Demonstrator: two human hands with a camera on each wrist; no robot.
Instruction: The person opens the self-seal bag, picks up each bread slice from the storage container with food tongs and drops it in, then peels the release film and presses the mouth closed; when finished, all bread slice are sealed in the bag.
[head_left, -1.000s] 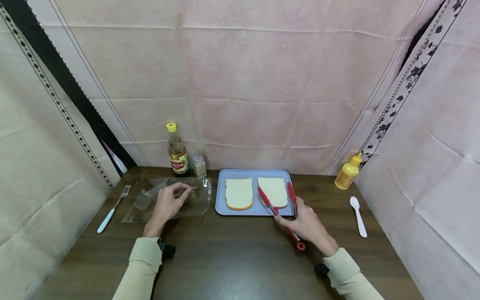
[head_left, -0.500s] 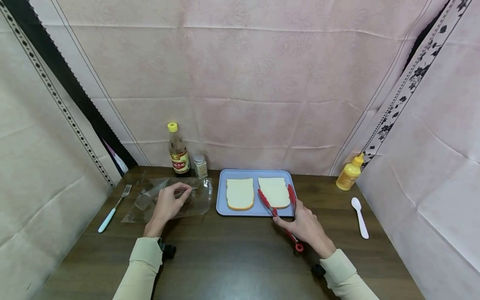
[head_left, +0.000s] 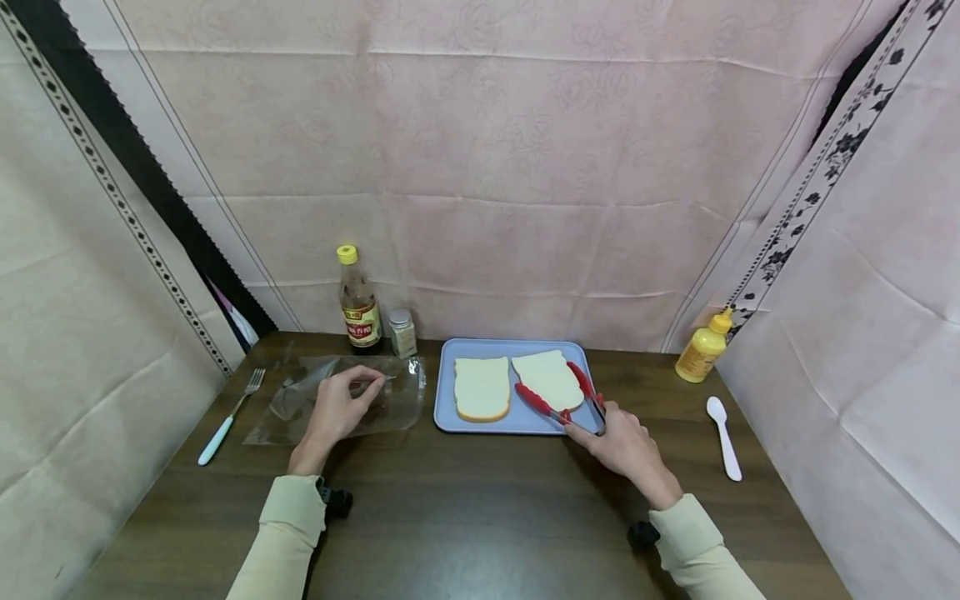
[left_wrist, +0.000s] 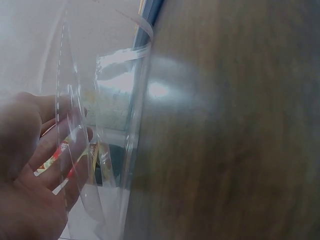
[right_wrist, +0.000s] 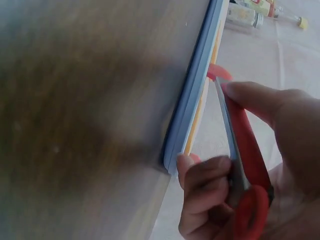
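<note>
My left hand [head_left: 339, 410] pinches the edge of a clear plastic bag [head_left: 401, 400] between thumb and fingertips; in the left wrist view the film [left_wrist: 112, 100] stands up in front of the fingers. My right hand [head_left: 624, 450] grips red-tipped tongs [head_left: 534, 398], thumb on one arm and fingers on the other. The tongs' tips straddle the right-hand bread slice [head_left: 546, 379], which lies askew on a light blue tray [head_left: 480, 427]. Beside it, a second bread slice [head_left: 482, 388] lies square. In the right wrist view the tongs [right_wrist: 245, 135] reach over the tray's rim.
Behind the bag stand a sauce bottle [head_left: 361, 312] with a yellow cap and a small shaker jar [head_left: 402, 335]. A fork [head_left: 231, 418] lies at the left. At the right are a yellow squeeze bottle [head_left: 702, 348] and a white spoon [head_left: 723, 437]. Cloth walls surround the table.
The right-hand bread slice has turned counterclockwise between the tongs' tips. My right hand and the tongs have shifted slightly right. My left hand stays put on the bag.
</note>
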